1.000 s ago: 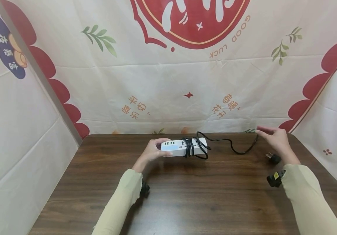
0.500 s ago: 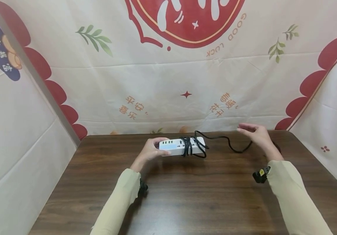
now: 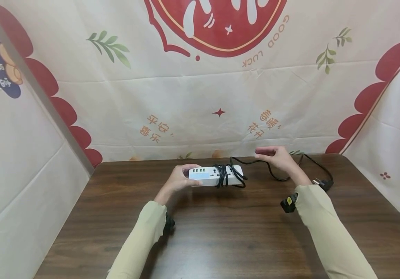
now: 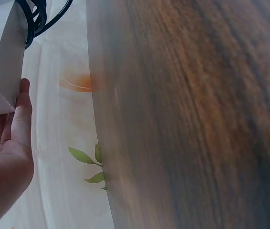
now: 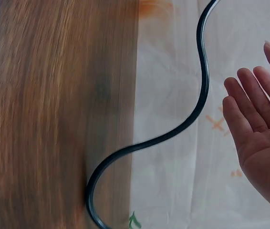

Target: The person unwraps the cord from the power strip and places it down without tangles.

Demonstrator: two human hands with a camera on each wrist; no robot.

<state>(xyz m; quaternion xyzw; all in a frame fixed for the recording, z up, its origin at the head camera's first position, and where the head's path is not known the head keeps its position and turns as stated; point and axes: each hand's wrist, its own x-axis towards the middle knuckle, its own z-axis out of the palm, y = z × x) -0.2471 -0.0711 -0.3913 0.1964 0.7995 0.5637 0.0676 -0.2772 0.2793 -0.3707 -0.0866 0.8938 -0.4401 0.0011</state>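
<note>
A white power strip [image 3: 205, 176] with a black cord [image 3: 222, 175] wound round its right part is held at its left end by my left hand [image 3: 178, 180]. In the left wrist view the fingers [image 4: 23, 119] reach under the strip's white end [image 4: 5, 67]. My right hand [image 3: 279, 158] is above the loose stretch of cord, fingers extended and holding nothing. The right wrist view shows this hand [image 5: 264, 124] apart from the curving cord [image 5: 204, 71]. At the cord's far end a black plug [image 3: 325, 184] lies on the right of the table, partly behind the right sleeve.
The brown wooden table [image 3: 220, 240] ends at a white printed cloth [image 3: 186, 97] hanging behind it. Cloth walls also stand at the left and right. A black wrist camera [image 3: 288, 203] sits at the right cuff.
My right hand has let go of the cord near the plug and moved left toward the power strip. The plug has come into view behind it. The left hand keeps its hold.
</note>
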